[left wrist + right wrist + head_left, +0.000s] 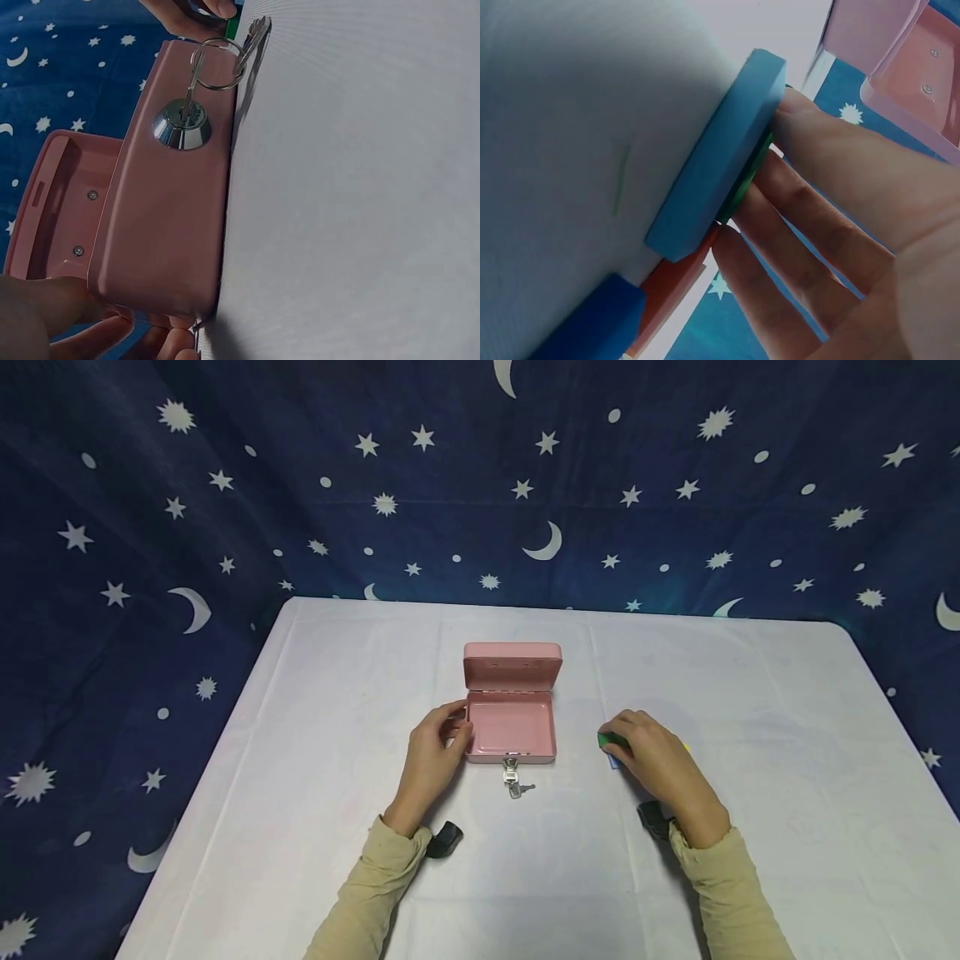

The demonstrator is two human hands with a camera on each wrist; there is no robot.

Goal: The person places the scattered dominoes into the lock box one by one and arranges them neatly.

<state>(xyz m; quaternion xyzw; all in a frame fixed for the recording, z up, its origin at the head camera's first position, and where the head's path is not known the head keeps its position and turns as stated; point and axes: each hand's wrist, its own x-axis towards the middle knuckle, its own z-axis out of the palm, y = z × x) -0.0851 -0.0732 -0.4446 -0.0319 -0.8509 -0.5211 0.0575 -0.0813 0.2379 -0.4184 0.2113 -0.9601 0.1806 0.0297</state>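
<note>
A small pink metal cash box (512,758) stands on the white table with its lid (513,667) raised and its inside bare. My left hand (435,752) holds the box by its left wall, thumb at the rim and fingers along the side. From the lock (182,124) on the front hangs a key ring (217,66) with a second key (516,791). To the right of the box, my right hand (652,756) pinches a green block (613,739) between thumb and fingers. A light blue block (718,161) lies right beside it, and the hand partly hides the green one.
Close to the right hand lie a red block (671,289) and a dark blue block (592,322). A bit of yellow (686,747) shows past the hand. The white table (360,677) ends at a dark blue cloth (450,485) with moons and stars.
</note>
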